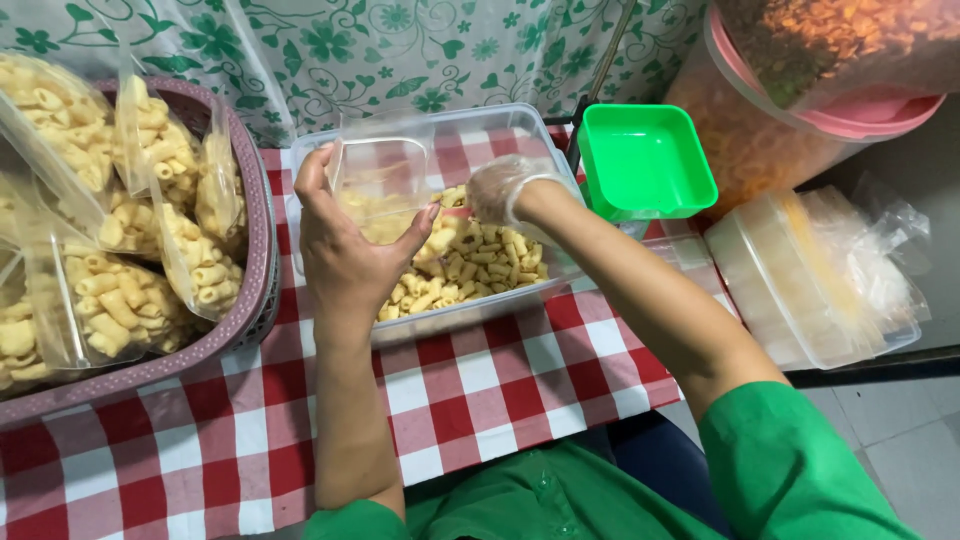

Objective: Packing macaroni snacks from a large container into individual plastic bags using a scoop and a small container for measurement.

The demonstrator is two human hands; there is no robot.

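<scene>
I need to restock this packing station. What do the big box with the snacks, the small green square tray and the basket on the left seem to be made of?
The large clear rectangular box looks like glossy transparent plastic: the snacks show through its walls. The small green square tray seems moulded plastic, smooth and slightly shiny. The mauve basket appears plastic too, with a slotted wall, though its finish is duller.

A: What is the person wearing?

B: A bright green top with sleeves ending above the elbows, leaving both forearms bare. Dark blue trousers show below its hem.

A: Anything on the hands?

B: The right hand (497, 190) wears a thin, clear, crinkled plastic glove that stops at the wrist. The left hand (345, 250) is bare, with no rings, watch or bracelet on view.
</scene>
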